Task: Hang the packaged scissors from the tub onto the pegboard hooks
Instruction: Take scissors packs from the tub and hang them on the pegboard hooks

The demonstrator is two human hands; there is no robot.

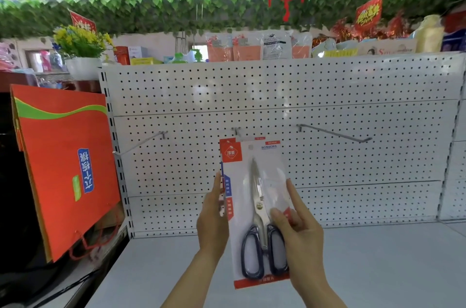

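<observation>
A packaged pair of scissors (254,196), black handles down on a white and red card, is held upright in front of the white pegboard (327,96). Its top edge sits just below the middle hook (236,130). My left hand (211,222) holds the card's left edge with fingers straight along it. My right hand (297,229) pinches the right side, thumb on the front over the blister. A left hook (141,144) and a long right hook (335,133) stick out bare. The tub is out of view.
A white shelf (378,270) lies below the pegboard. A large orange gift box (65,164) leans at the left against the upright. Goods and a flower pot (80,65) line the top of the board. Green leaves and red decorations hang overhead.
</observation>
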